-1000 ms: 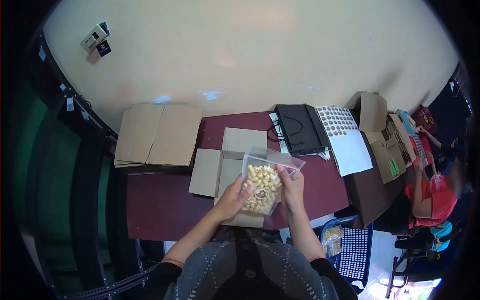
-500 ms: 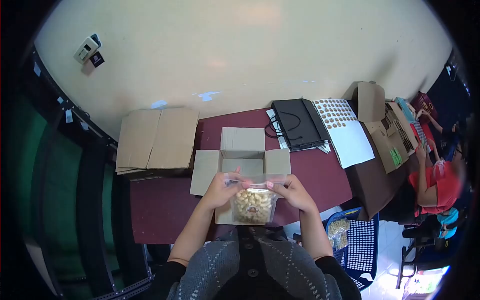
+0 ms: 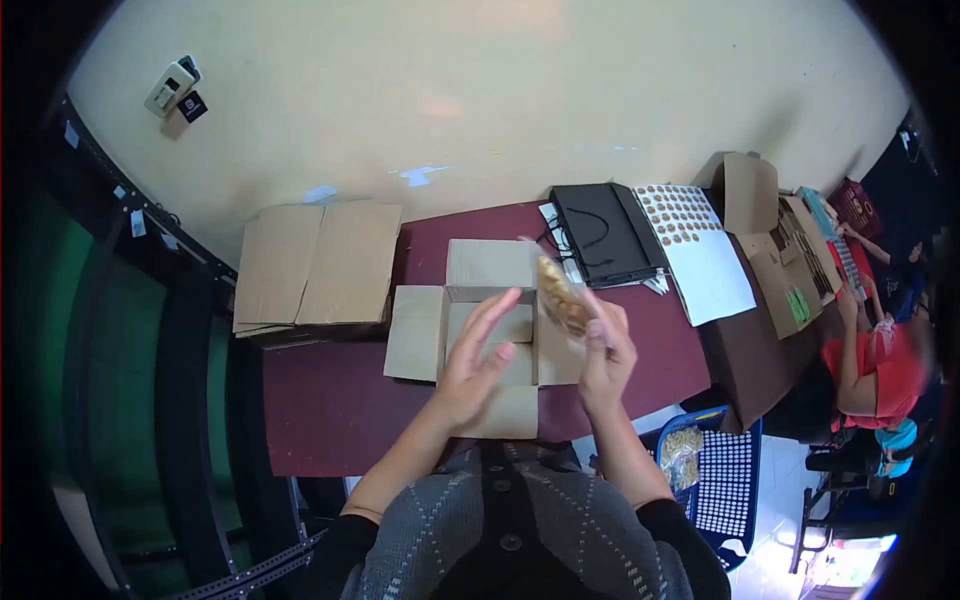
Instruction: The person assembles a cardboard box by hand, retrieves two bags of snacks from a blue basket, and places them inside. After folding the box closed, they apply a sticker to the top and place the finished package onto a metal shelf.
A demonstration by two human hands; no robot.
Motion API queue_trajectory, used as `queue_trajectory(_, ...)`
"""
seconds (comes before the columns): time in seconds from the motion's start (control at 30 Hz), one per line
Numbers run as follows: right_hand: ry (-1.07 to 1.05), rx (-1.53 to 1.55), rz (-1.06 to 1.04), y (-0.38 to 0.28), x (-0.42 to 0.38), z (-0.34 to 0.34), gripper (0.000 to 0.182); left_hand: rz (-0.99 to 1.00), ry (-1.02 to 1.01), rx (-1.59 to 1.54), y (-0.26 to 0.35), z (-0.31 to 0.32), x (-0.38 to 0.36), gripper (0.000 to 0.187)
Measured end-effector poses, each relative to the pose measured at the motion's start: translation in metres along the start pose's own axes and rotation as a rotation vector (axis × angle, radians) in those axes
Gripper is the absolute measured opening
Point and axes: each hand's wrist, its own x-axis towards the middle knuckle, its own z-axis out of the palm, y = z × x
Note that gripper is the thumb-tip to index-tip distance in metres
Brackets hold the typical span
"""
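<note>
My right hand (image 3: 605, 362) pinches a clear plastic bag of pale puffed snacks (image 3: 562, 297), held on edge above the open brown cardboard box (image 3: 490, 330), toward its two o'clock corner. My left hand (image 3: 478, 365) hovers spread-fingered over the box mouth, holding nothing. I judge the tilted bag could catch the right flap and land on the maroon table (image 3: 330, 410).

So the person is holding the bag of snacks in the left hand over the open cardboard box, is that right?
Not quite. In the head view the bag of snacks is held in the right hand, not the left. The left hand is open and empty beside it. Both are over the open cardboard box.
</note>
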Motion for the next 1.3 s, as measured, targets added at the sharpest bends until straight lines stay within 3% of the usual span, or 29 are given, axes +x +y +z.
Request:
queue_trajectory(0.07, -0.228, -0.175, -0.159, -0.006, -0.001, 0.004, 0.033, 0.176, -0.036, 0.187, 0.010, 0.022, 0.001, 0.072)
queue_trajectory(0.1, -0.240, -0.088, -0.131, -0.016, -0.003, 0.012, 0.037, 0.141, -0.008, 0.027, 0.004, 0.031, 0.000, 0.081)
queue_trajectory(0.2, -0.290, -0.064, -0.127, -0.009, -0.009, 0.013, 0.045, 0.145, -0.010, 0.041, -0.002, 0.025, -0.003, 0.085)
queue_trajectory(0.23, -0.328, -0.123, -0.139, -0.004, -0.012, 0.012, 0.049, 0.139, 0.081, 0.048, 0.001, 0.027, -0.005, 0.071)
queue_trajectory(0.27, -0.325, -0.124, -0.132, -0.001, -0.015, 0.012, 0.049, 0.134, 0.077, 0.047, 0.002, 0.026, -0.006, 0.071)
queue_trajectory(0.33, -0.042, -0.159, 0.021, -0.002, -0.013, 0.017, 0.052, 0.015, 0.066, 0.209, 0.005, 0.021, -0.011, 0.045)
queue_trajectory(0.37, 0.092, 0.011, 0.102, -0.006, -0.009, 0.021, 0.051, 0.042, 0.165, 0.132, 0.008, 0.026, -0.011, 0.026)
queue_trajectory(0.4, 0.095, 0.011, 0.107, -0.003, -0.004, 0.020, 0.051, 0.038, 0.162, 0.134, 0.008, 0.023, -0.012, 0.026)
queue_trajectory(0.47, -0.115, 0.079, 0.143, 0.003, 0.003, 0.010, 0.056, 0.061, 0.118, 0.217, 0.008, 0.016, -0.013, 0.024)
queue_trajectory(0.5, -0.257, 0.371, 0.485, 0.001, 0.003, 0.005, 0.053, 0.041, 0.139, 0.194, 0.011, 0.018, -0.013, 0.020)
queue_trajectory(0.53, -0.259, 0.372, 0.484, 0.004, 0.004, 0.002, 0.053, 0.041, 0.142, 0.195, 0.011, 0.016, -0.013, 0.020)
queue_trajectory(0.6, -0.349, 0.433, 0.414, 0.010, 0.009, 0.000, 0.020, 0.041, 0.181, 0.201, 0.009, 0.012, -0.010, 0.019)
queue_trajectory(0.8, -0.448, 0.267, 0.368, -0.009, 0.025, -0.012, 0.011, 0.025, 0.232, 0.147, 0.027, -0.003, -0.008, 0.014)
queue_trajectory(0.83, -0.501, 0.236, 0.299, -0.007, 0.026, -0.014, 0.014, 0.010, 0.204, 0.141, 0.028, -0.007, -0.009, 0.013)
queue_trajectory(0.93, -0.594, 0.264, 0.352, -0.010, 0.032, -0.022, 0.015, -0.030, 0.136, 0.149, 0.031, -0.022, -0.010, 0.015)
queue_trajectory(1.03, -0.685, 0.165, 0.330, -0.012, 0.031, -0.029, 0.022, -0.076, -0.206, 0.157, 0.034, -0.042, -0.012, 0.024)
queue_trajectory(1.17, -0.745, 0.151, 0.335, -0.018, 0.029, -0.032, 0.023, -0.134, -0.334, 0.236, 0.045, -0.050, -0.013, 0.028)
queue_trajectory(1.3, -0.696, 0.138, 0.336, -0.017, 0.029, -0.035, 0.019, -0.127, -0.218, 0.212, 0.043, -0.043, -0.013, 0.027)
